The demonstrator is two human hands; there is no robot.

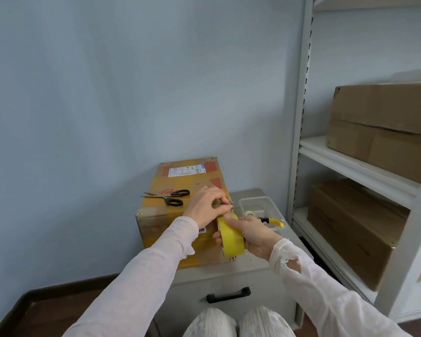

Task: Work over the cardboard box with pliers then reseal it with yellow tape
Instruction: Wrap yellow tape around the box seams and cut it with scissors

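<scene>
Right now my right hand (257, 235), just below the centre of the frame, grips the roll of yellow tape (232, 237), fingers wrapped round its far side and thumb lying over the top, so that the roll stands on edge against the right side of the cardboard box (178, 181). My left hand (204, 206) sits just above it with its fingers curled, thumb and fingertips pinching at the top rim of the roll; what exactly lies between them is too small to tell. The box stands in the middle of the frame on a grey cabinet (253, 268), its top patched with yellowish tape and bearing a white label at the far end. Black-handled scissors (170, 197) lie on the lid, just left of my left hand. The pliers (272, 221), yellow-handled, rest in a clear tray (255, 198) on the cabinet, right of the box and just beyond my right hand. At the right edge of the frame, a white shelf unit (350, 164) holds brown cartons (379, 105).
</scene>
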